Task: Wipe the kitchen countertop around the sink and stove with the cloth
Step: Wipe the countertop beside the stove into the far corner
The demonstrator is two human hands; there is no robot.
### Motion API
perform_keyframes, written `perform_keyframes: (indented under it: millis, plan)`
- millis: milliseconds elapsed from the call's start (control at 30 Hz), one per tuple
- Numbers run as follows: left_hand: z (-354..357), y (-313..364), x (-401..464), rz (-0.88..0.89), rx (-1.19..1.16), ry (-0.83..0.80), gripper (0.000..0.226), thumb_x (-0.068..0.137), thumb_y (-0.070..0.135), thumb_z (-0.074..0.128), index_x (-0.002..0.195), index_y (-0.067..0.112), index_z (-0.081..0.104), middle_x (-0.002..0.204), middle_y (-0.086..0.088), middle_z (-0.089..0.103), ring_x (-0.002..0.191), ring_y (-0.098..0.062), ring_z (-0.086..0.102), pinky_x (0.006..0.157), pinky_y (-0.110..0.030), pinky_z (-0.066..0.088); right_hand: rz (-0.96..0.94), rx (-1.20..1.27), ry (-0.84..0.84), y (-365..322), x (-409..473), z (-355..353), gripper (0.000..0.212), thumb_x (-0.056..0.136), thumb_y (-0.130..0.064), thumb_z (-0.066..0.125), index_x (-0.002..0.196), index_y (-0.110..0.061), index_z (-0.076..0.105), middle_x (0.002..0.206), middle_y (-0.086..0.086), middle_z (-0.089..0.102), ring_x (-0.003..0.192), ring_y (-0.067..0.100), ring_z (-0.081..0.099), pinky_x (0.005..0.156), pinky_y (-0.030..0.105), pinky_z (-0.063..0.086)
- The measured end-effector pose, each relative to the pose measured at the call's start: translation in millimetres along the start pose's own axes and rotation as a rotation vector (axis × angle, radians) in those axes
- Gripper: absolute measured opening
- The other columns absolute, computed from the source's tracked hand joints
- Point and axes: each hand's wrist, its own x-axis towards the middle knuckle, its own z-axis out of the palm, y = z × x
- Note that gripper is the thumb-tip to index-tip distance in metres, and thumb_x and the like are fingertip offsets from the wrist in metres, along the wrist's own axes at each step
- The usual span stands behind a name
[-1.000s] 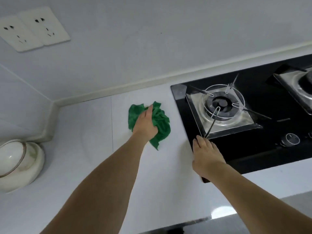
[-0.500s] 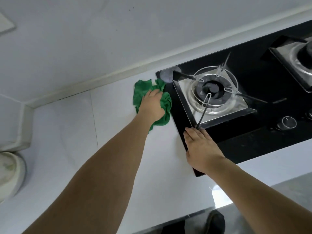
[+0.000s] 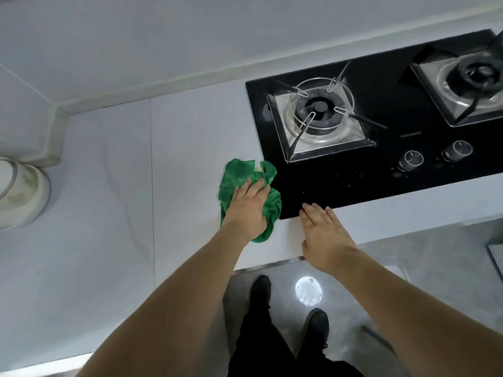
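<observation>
The left hand point(image 3: 249, 209) has drawn the green cloth point(image 3: 246, 175) back from the rear of the white countertop point(image 3: 109, 186), where it lay half a second ago by the far corner of the black glass hob point(image 3: 381, 180), to the hob's near-left corner; the stroke has run down the hob's left edge, so that strip is probably done and the front lip comes next. The right hand point(image 3: 324, 232) has slid off the glass to the front lip, fingers straight and together, fingertips just touching the hob's edge. The left hand presses flat on the cloth, fingers extended, seemingly not gripping; the cloth is bunched, its long axis running front to back along the hob's edge, its far end just beside the left burner point(image 3: 317, 107).
</observation>
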Motion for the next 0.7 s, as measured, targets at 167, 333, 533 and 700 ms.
perform_keyframes:
  millis: [167,333,533,700]
  plan:
    - [28,36,-52,-0.109,0.003,0.027,0.076,0.090,0.014,0.052,0.155,0.021,0.015,0.163,0.004,0.007,0.150,-0.023,-0.004,0.123,-0.043,0.003,0.027,0.066,-0.019,24,-45,32,0.071,0.096,-0.025,0.034,0.152,-0.007,-0.004,0.160,0.005,-0.014,0.148,0.021,-0.012,0.121,0.039,-0.005]
    - [31,57,-73,-0.164,0.137,-0.043,0.070,0.094,0.038,0.046,0.155,0.021,0.015,0.160,-0.003,0.010,0.144,-0.031,0.011,0.119,-0.046,0.021,0.339,0.501,0.214,49,-64,48,0.057,0.090,-0.022,0.044,0.143,-0.005,0.030,0.149,0.011,0.029,0.136,0.027,0.030,0.114,0.037,0.028]
    - [47,126,-72,-0.069,0.327,0.016,0.062,0.092,0.029,0.049,0.145,0.008,0.026,0.138,-0.011,0.032,0.114,-0.032,0.036,0.099,-0.041,0.039,0.852,1.293,0.045,88,-52,38,0.046,0.089,-0.016,0.055,0.132,-0.007,0.043,0.132,0.007,0.052,0.119,0.020,0.053,0.095,0.024,0.043]
    - [54,162,-27,0.124,0.210,0.057,0.058,0.086,0.015,0.053,0.142,0.015,0.034,0.136,-0.004,0.032,0.114,-0.029,0.031,0.104,-0.040,0.034,0.915,1.340,-0.088,116,-32,33,0.033,0.095,-0.023,0.050,0.125,-0.012,0.055,0.131,0.002,0.056,0.090,0.001,0.061,0.069,0.010,0.044]
